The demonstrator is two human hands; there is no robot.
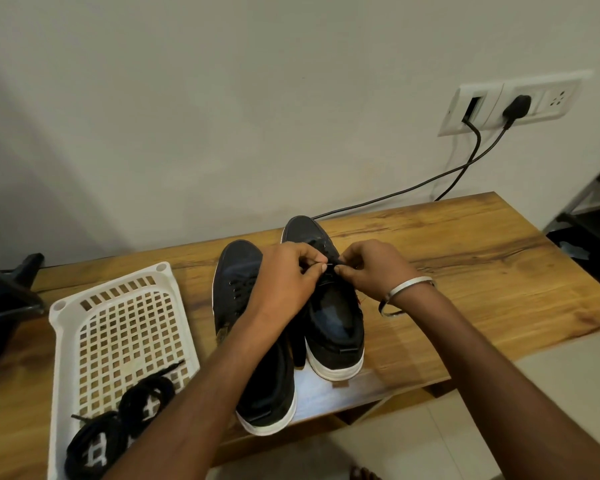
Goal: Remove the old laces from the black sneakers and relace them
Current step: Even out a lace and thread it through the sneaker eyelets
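Two black sneakers with white soles stand side by side on a wooden table (465, 258), toes away from me. The left sneaker (243, 271) shows bare eyelets and lies partly under my left forearm. Over the right sneaker (333, 317), my left hand (288, 271) and my right hand (368, 268) meet above the eyelets, fingers pinched on a black lace (331, 264). Most of that lace is hidden by my fingers. Two coiled black laces (118, 431) lie in the near end of a white plastic basket (125, 306).
The basket lies left of the sneakers. A dark object (4, 299) stands at the table's far left. Two black cables (465, 168) run from a wall socket (510, 105) down to the table behind the shoes. A dark shelf (596, 216) stands at right.
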